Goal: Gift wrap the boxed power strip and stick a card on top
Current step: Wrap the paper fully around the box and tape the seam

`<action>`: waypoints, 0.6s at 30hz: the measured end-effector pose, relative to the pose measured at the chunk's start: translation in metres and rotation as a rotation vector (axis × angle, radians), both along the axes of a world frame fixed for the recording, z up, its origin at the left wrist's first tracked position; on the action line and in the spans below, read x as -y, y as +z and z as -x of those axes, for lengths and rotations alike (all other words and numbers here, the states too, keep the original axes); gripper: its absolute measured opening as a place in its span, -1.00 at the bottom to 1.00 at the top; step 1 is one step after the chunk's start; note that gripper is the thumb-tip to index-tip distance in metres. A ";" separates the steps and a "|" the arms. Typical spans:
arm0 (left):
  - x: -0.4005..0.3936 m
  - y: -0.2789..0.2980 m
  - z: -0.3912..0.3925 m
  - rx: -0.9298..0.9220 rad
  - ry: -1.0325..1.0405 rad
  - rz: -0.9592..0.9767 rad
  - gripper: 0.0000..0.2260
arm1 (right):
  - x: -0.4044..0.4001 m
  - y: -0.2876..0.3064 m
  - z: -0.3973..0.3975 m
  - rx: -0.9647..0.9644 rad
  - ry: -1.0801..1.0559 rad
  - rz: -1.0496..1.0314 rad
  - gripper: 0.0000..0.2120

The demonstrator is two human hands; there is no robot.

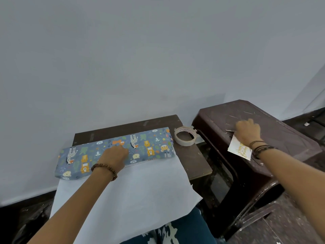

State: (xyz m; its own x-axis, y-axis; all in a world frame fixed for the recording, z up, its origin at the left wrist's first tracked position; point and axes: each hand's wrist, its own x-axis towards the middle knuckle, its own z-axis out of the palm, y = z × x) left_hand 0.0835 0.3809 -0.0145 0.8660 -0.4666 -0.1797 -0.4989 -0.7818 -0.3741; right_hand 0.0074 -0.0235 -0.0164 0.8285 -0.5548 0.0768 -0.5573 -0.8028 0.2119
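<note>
Box (116,153) part-wrapped in animal print, on table (193,155), w/ left hand (114,158) pressing on top, fingers curled. Right hand (248,132) on stool (281,131) grips card (239,149), gold "Happy Birthday". Tape roll (185,137) beside box's right end.

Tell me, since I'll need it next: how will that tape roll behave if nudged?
The tape roll lies flat on its side, so it probably slides rather than rolls. It looks hollow and thin-walled, likely light. It sits near the table edge, so a push might drop it.

head view, down over the hands (114,156)
</note>
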 end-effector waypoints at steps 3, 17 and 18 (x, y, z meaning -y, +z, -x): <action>0.002 0.000 0.000 0.002 0.008 -0.010 -0.74 | 0.021 0.005 0.002 -0.046 -0.019 -0.027 -0.75; 0.006 0.002 -0.003 -0.024 0.018 -0.035 -0.74 | -0.050 0.017 -0.019 0.032 0.328 0.305 -0.80; 0.006 0.002 -0.003 -0.026 0.016 -0.034 -0.74 | -0.060 0.018 -0.021 0.050 0.335 0.268 -0.82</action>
State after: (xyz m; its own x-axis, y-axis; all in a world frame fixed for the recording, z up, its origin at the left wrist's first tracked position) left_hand 0.0863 0.3745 -0.0126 0.8682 -0.4460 -0.2175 -0.4962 -0.7768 -0.3879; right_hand 0.0285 0.0366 0.0017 0.9509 -0.2109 0.2264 -0.2903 -0.8614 0.4169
